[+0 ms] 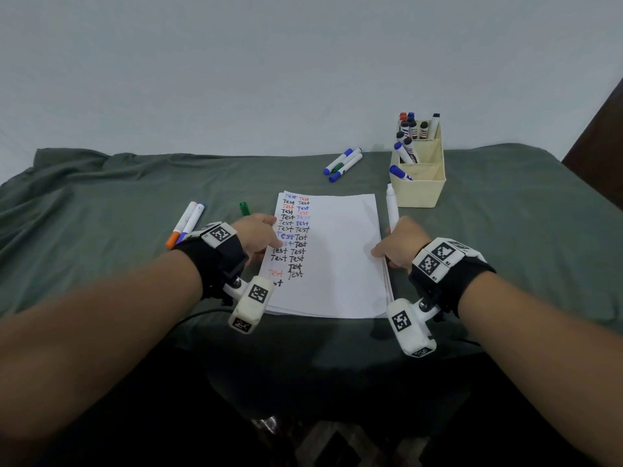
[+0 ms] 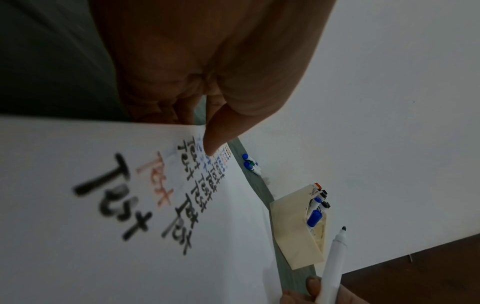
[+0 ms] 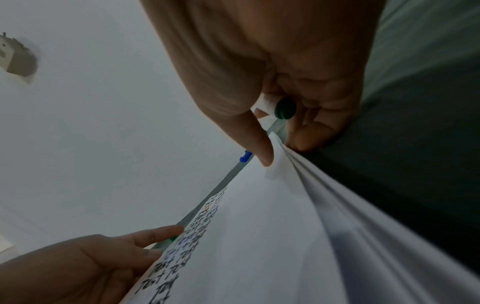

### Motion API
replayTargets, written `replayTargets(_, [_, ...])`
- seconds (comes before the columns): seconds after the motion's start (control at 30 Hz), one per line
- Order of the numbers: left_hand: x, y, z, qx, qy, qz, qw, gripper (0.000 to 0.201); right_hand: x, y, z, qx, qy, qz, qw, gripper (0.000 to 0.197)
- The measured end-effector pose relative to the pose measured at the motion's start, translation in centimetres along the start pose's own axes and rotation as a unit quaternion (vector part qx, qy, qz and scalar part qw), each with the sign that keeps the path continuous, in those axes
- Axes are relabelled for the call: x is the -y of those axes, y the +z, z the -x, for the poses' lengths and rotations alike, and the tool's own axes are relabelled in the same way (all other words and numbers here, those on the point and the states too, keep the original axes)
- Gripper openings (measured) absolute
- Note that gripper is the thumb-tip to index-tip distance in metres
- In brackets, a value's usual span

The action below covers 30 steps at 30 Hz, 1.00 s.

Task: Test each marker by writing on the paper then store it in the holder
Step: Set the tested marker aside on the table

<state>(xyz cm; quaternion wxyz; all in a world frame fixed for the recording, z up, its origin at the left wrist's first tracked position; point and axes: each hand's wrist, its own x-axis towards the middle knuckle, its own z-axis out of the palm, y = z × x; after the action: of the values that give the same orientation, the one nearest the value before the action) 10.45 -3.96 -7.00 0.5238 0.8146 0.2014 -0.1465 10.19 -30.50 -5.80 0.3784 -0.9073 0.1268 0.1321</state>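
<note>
A stack of white paper [image 1: 337, 257] lies on the green cloth, its left side filled with rows of "Test". My right hand [image 1: 387, 244] grips an uncapped white marker [image 1: 392, 205], tip pointing away. Its green back end [image 3: 285, 108] shows inside the curled fingers. That hand's thumb [image 3: 259, 148] presses the stack's right edge, where the sheets bow up. My left hand [image 1: 273, 230] rests at the left edge, thumb [image 2: 215, 139] flat on the writing and index finger stretched along the edge. A cream holder [image 1: 421, 193] with several markers stands at the back right.
A loose green cap [image 1: 244, 208] lies just left of the paper. Two markers [image 1: 187, 224] lie further left, and three more [image 1: 344, 165] lie behind the paper. The cloth is rumpled at the far left [image 1: 84, 163]. A pale wall rises behind the table.
</note>
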Motion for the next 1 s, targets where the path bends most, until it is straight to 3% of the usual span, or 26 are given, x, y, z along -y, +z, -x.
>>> replayTargets(0.13, [-0.1, -0.2, -0.5, -0.023, 0.001, -0.038, 0.999, 0.075, -0.2, 0.2, -0.2, -0.018, -0.02, -0.026, 0.999, 0.04])
replayTargets(0.27, [0.3, 0.1, -0.9, -0.031, 0.041, -0.036, 0.998, 0.056, -0.3, 0.3, -0.9, -0.029, -0.033, -0.017, 0.999, 0.043])
replayTargets(0.5, [-1.7, 0.2, -1.9, -0.016, 0.053, -0.036, 0.998, 0.047, 0.4, -0.4, -3.0, -0.076, -0.069, 0.046, 0.994, 0.032])
replayTargets(0.67, [-2.9, 0.7, -2.7, -0.045, 0.089, -0.154, 0.983, 0.044, 1.0, -0.5, -4.7, -0.101, -0.084, 0.111, 0.985, 0.023])
replayTargets(1.0, [-3.2, 1.1, -4.5, -0.03, 0.069, -0.176, 0.981, 0.044, 1.6, -1.4, -7.0, -0.07, -0.086, 0.201, 0.973, 0.013])
